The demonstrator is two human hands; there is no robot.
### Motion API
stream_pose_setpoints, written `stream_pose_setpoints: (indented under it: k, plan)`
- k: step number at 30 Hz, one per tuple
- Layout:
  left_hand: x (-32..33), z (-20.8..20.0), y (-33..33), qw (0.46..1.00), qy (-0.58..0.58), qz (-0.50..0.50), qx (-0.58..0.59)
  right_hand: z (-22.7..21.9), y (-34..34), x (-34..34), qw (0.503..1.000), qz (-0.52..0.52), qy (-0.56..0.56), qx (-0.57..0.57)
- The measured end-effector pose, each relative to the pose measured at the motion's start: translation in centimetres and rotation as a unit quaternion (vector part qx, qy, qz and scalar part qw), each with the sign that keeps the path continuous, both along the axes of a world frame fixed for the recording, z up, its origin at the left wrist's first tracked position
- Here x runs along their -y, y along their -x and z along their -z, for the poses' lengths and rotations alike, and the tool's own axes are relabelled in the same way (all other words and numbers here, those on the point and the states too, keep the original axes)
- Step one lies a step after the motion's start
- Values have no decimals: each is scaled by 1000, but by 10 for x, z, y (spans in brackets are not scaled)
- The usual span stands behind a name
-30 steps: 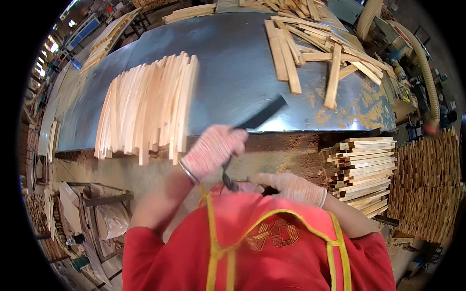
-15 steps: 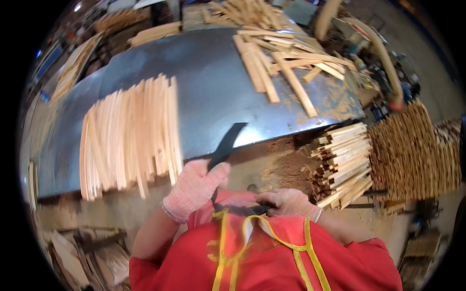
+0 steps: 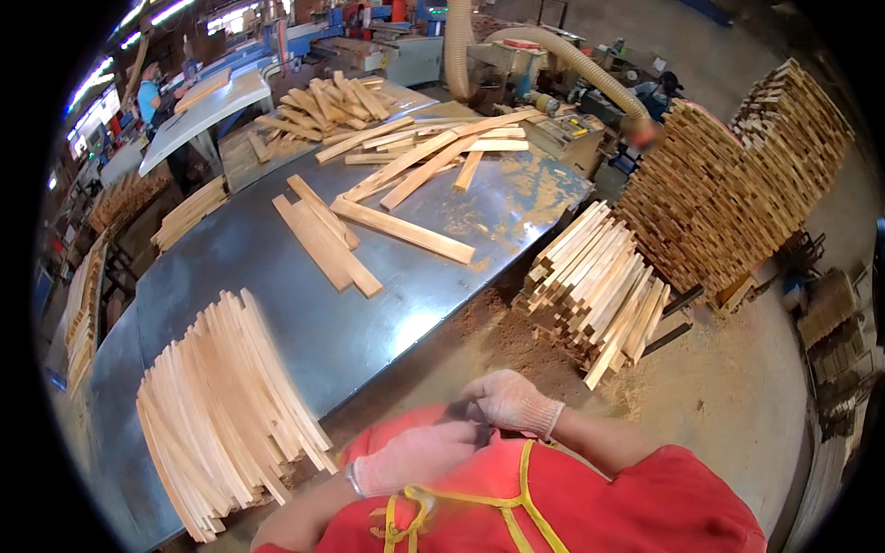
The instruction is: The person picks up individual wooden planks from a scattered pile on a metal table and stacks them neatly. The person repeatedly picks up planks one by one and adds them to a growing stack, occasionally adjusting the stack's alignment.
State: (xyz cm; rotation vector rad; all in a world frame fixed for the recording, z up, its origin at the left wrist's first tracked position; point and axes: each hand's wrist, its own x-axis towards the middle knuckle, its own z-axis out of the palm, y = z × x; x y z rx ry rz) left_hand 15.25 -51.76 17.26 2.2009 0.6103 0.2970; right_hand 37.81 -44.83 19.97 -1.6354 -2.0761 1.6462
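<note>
Both my hands wear pale knitted gloves and meet in front of my waist, over the red apron (image 3: 590, 502) with yellow edging. A dark strap (image 3: 481, 433), mostly covered by the gloves, lies between them. My left hand (image 3: 415, 458) is slightly blurred, its fingers closed at the strap. Bent inward from the other side, my right hand (image 3: 514, 402) closes on the strap too. What the fingertips do there is hidden. Nearest to the left forearm is a row of thin wooden strips (image 3: 221, 405) on the metal-topped table (image 3: 350, 346).
Loose boards (image 3: 406, 230) lie across the table's far part, with sawdust around them. Right of the table stand a stack of pale strips (image 3: 599, 286) and a tall wood pile (image 3: 701, 203). A ribbed hose (image 3: 590, 69) arches behind. Other people (image 3: 149, 97) are in the background.
My view has turned to the right and lifted. My left hand has come down to the waist beside the right one, and the strap end it held up is now mostly hidden.
</note>
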Motion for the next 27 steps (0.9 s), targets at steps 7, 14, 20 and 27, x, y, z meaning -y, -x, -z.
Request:
stream_pose_setpoints:
  k: [7,14,20,27]
  plan:
    - [-32,18,-51,940,-300,-152,-54,11,-9,-56,965,-188,-171,69]
    - [-64,70,-83,962,-26,-268,-50,-25,11,-137,955,-287,13,70]
    - [-85,-9,-31,942,257,-216,19,0,-1,-190,923,-382,-50,-14]
    - [-113,-21,-49,924,166,-224,-262,28,32,-208,803,-557,-204,-66]
